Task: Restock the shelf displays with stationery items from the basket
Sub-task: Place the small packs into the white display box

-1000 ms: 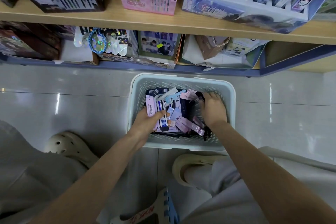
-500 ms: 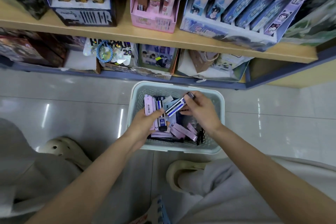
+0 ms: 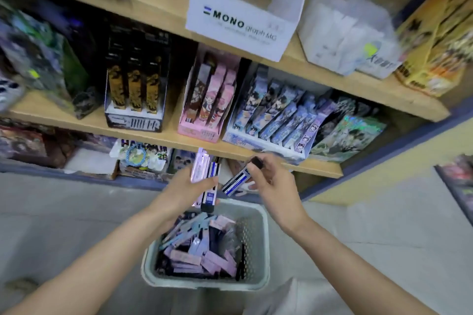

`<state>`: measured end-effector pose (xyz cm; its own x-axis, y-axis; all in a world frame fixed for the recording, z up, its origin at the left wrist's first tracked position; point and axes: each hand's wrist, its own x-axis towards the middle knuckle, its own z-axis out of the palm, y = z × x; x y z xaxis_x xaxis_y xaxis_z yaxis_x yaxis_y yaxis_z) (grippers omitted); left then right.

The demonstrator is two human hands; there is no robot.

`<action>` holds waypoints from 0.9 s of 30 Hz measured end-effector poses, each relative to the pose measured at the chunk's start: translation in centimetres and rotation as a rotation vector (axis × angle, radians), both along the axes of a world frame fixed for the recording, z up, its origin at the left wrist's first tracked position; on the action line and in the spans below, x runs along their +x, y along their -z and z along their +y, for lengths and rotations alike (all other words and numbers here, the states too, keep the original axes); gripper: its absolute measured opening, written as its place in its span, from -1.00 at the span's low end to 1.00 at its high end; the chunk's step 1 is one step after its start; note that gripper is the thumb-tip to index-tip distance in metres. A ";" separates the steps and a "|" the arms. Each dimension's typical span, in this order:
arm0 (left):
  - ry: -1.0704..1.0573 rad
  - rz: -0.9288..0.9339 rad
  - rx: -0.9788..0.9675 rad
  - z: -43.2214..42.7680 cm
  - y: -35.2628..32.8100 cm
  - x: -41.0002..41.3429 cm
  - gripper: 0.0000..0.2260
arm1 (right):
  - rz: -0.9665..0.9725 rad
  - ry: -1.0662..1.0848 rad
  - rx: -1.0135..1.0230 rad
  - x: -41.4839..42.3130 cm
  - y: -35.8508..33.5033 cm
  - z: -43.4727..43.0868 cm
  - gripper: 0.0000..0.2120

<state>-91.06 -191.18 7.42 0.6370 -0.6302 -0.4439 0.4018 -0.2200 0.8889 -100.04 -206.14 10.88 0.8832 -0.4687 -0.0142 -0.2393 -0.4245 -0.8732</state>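
Nearest, at 6 o'clock in the view, a pale mesh basket is seen on the floor, partly filled w/ loose stationery packs, mostly pink, blue & dark. Just above it, at 11 o'clock from the basket, the left hand is held up w/ fingers & thumb curled round two slim packs. These are a pink pack and a blue-white-black striped pack, kept roughly upright, side by side. At 3 o'clock from that hand, the right hand is raised too. A third striped pack is pinched betw. its thumb & fingertips near the dark top end. It is tilted, w/ the lower end pointed toward 7 o'clock, just beside the left hand's packs; contact can't be told.

Behind the hands, a wooden shelf board is lined w/ display boxes: a black-and-gold box at 10 o'clock, a pink box at 12, a blue box at 1 o'clock, each stocked w/ upright packs. Farther up, at 12 o'clock on the next board, a white box marked MONO is set; its inside is too blurred to read.
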 end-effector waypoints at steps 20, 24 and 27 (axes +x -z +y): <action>-0.125 -0.562 -0.378 2.8 -19.1 7.0 -0.89 | -0.749 0.105 -0.651 14.0 -24.5 2.1 -0.93; -0.191 -0.542 -0.424 3.8 -19.0 8.4 -0.78 | -0.755 0.158 -0.674 17.1 -25.4 1.9 -0.93; -0.210 -0.529 -0.397 4.1 -18.4 9.2 -0.68 | -0.736 0.167 -0.681 18.7 -25.8 1.7 -0.93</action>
